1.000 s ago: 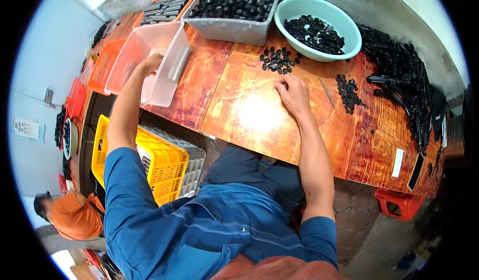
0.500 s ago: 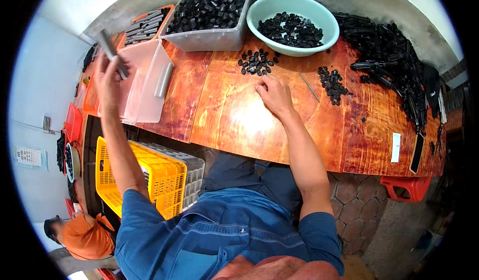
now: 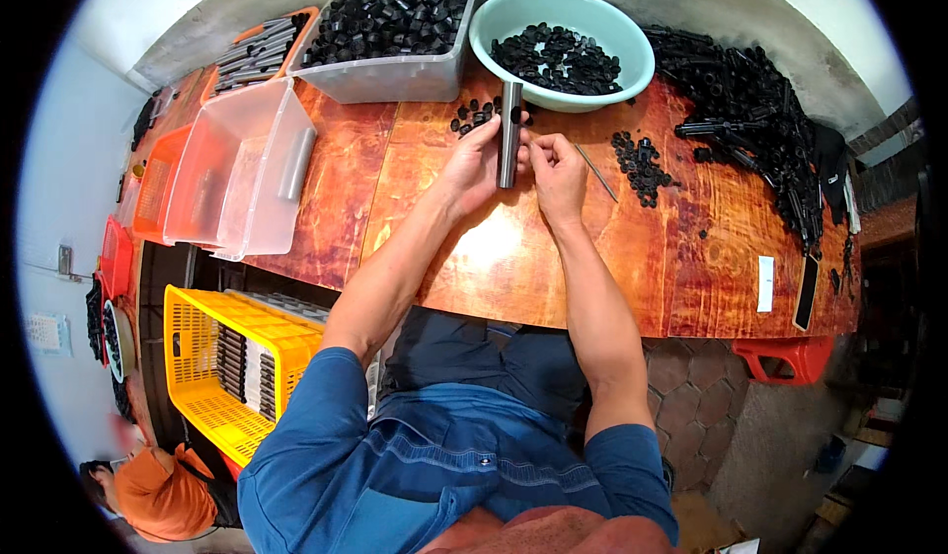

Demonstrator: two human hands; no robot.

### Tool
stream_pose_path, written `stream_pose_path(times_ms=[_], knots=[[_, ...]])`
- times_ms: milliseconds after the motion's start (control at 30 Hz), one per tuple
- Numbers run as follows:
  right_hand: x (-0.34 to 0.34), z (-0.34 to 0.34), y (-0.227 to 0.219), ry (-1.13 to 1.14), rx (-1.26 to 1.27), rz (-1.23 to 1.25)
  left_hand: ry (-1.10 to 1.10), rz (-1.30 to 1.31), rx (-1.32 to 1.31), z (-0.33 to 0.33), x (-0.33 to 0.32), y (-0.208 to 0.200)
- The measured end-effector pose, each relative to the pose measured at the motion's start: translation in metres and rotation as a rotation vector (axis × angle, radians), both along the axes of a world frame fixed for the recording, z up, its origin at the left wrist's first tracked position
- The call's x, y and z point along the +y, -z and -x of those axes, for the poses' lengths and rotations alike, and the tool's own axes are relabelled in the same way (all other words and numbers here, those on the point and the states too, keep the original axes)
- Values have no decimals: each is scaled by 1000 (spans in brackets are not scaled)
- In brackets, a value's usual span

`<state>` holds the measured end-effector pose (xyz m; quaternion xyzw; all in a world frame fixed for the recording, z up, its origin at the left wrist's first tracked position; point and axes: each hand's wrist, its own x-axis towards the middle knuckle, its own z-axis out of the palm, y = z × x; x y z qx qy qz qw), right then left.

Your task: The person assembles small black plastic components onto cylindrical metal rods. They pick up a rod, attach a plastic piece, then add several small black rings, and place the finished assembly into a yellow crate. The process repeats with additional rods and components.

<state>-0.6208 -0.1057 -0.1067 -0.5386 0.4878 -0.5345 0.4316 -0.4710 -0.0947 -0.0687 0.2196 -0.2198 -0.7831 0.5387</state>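
Note:
My left hand point(image 3: 472, 171) is closed around a grey metal tube point(image 3: 510, 149), held upright over the table with a dark round spot near its upper end. Close beside the tube, my right hand point(image 3: 560, 179) has thumb and fingers pinched together. Whatever sits in that pinch is too small or hidden to make out. Behind the tube lies a small group of black oval pieces point(image 3: 472, 118), partly covered by my left hand. A thin metal rod point(image 3: 597, 173) rests just right of my right hand, with a pile of small black parts point(image 3: 640, 171) past it.
A pale green basin point(image 3: 637, 60) and a clear bin point(image 3: 385, 82), both holding black pieces, stand at the back. An open translucent bin point(image 3: 232, 243) is at left, a yellow crate point(image 3: 183, 356) below. Black parts point(image 3: 760, 129) heap at right. A person in orange point(image 3: 163, 495) is lower left.
My left hand has brought the tube from above the translucent bin to the middle, beside my right hand. My right hand has left the black oval pieces and come a little nearer me.

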Motion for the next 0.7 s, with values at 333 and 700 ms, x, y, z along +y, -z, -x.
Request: stream_pose_path(times_ms=[333, 700], knots=[[3, 0, -1, 116, 92, 54, -16, 53, -16, -5, -8, 22], [-21, 71, -63, 573, -168, 224, -13, 30, -43, -6, -8, 15]])
